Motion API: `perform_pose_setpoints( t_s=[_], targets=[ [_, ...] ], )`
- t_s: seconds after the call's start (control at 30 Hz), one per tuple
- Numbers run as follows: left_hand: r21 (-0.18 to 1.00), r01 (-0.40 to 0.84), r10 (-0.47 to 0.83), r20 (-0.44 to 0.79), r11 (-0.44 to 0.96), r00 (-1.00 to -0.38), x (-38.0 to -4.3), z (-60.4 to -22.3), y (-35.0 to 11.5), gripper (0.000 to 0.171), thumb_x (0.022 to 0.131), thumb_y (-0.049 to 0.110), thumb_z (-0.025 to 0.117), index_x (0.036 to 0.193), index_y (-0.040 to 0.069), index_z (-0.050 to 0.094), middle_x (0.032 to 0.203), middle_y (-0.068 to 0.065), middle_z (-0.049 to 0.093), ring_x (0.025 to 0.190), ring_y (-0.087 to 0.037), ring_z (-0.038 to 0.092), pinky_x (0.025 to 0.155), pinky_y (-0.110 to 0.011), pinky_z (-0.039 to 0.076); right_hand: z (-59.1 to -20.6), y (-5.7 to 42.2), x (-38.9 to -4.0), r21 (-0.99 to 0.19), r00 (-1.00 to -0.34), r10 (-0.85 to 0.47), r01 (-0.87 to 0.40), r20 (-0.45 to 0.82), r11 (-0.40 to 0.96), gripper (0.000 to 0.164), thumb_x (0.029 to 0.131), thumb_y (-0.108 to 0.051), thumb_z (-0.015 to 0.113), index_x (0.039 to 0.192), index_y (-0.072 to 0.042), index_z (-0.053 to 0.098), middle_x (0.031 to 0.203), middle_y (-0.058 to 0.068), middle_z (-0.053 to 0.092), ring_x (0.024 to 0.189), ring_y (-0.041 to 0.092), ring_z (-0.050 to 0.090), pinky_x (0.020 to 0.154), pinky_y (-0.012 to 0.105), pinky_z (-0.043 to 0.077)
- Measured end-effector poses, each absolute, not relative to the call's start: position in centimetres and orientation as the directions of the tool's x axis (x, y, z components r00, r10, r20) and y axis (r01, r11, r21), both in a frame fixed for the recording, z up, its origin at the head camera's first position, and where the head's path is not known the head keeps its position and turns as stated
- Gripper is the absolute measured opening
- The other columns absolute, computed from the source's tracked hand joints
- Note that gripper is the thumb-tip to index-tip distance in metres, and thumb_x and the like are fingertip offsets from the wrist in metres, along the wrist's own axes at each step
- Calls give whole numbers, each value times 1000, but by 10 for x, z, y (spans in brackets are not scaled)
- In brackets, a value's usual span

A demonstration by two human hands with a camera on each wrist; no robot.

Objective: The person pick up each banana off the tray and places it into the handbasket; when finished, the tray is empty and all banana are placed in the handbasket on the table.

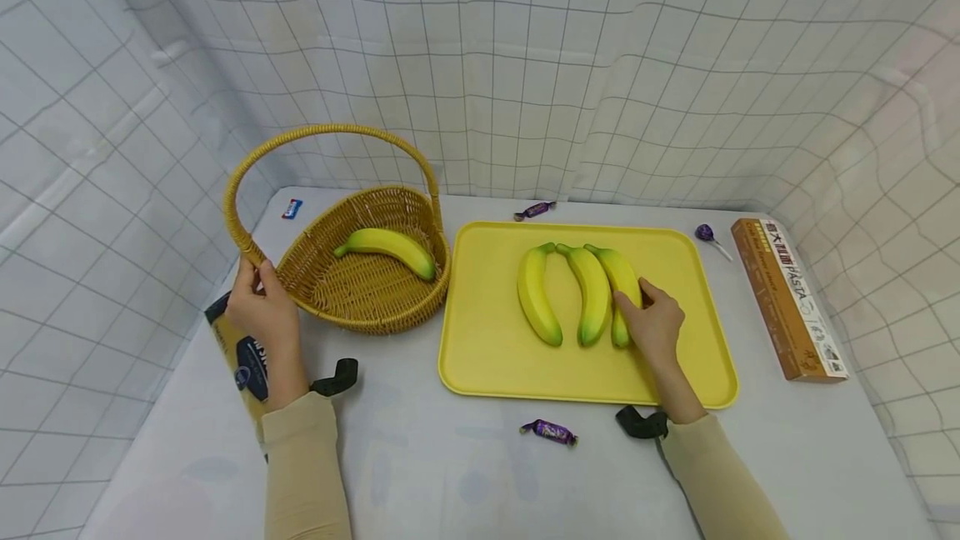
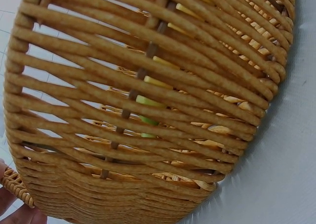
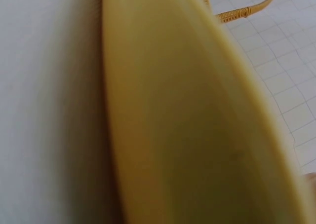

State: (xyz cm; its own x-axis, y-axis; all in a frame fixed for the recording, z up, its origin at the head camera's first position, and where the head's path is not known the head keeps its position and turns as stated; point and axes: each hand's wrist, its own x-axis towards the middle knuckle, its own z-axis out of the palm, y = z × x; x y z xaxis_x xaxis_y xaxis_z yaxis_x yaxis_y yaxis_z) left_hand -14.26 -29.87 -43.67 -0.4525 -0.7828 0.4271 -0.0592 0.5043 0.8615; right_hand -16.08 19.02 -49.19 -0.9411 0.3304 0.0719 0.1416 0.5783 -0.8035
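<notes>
My left hand point(image 1: 264, 307) pinches the lower left end of the handle of a wicker basket point(image 1: 352, 294). Inside the basket lies one yellow banana point(image 1: 386, 250) with a green tip. Close up in the left wrist view, the basket's woven side point(image 2: 123, 105) fills most of the picture, with bits of the banana showing through gaps. On a yellow tray point(image 1: 487, 369), three bananas lie side by side. My right hand point(image 1: 654, 322) grips the rightmost banana point(image 1: 617, 267) by its right side, beside the middle banana point(image 1: 591, 294) and the left one point(image 1: 536, 294). The tray's wall point(image 3: 197, 110) hides that grip in the right wrist view.
A pasta box point(image 1: 787, 298) and a purple lollipop point(image 1: 705, 233) lie right of the tray. Purple wrapped candies lie behind point(image 1: 536, 210) and in front point(image 1: 551, 432) of it. A small blue packet point(image 1: 292, 208) is behind the basket; a dark-and-yellow package point(image 1: 236, 357) lies under my left arm.
</notes>
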Motion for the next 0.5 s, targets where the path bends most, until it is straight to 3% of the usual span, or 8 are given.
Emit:
perform_pose_setpoints(
  t_s=[0.37,0.43,0.5],
  targets=[
    [867,-56,-784,418,495,-458,-144,-437,-299,28,99,22,55,119,12,72,114,-4,72,103,-12,67,76,-10,46,-485,192,-159,-830,-914,397,157,83,535,53,88,-21,69,134,1,56,127,25,62,113,35,63,92,46,51],
    [871,-59,-788,411,488,-459,-144,-437,-299,28,99,22,55,120,13,71,114,-4,72,103,-11,66,76,-10,46,-480,191,-157,-836,-913,395,138,100,532,53,88,-21,70,134,1,57,126,24,63,111,34,64,89,41,52],
    [871,-61,-790,409,487,-457,-144,-438,-299,28,99,22,55,120,13,71,114,-4,72,103,-11,66,75,-10,45,-475,190,-156,-839,-915,386,115,119,531,52,87,-20,71,133,0,58,125,23,64,109,33,65,84,30,52]
  ],
)
